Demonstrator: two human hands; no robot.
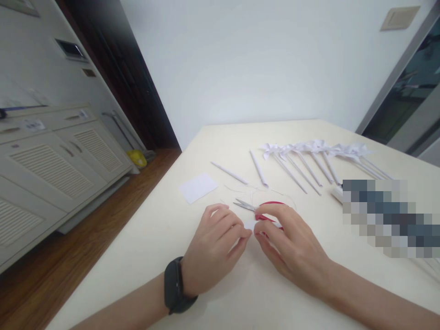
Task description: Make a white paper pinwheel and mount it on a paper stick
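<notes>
Nearest the camera, the left hand (215, 247), with a black wristband (176, 286) on its wrist, and the right hand (292, 245) meet fingertip to fingertip over the cream table (144, 256). Both sets of fingers are pinched together on a small white paper piece (250, 225), held just above the tabletop between the two hands.

Handling judgement: the paper piece appears very light, thin and easily creased; it likely tears or crumples under a hard squeeze. Grip it at the edges with thumb and forefinger tips, using light pressure.

Red-handled scissors (256, 210) lie on the table just behind the fingertips, blades pointing left; the right hand partly covers the handles. Thin thread (271, 191) loops beside them. Farther back lie a white paper rectangle (197, 187), two rolled paper sticks (240, 174) and a row of finished white pinwheels (309, 158).
</notes>
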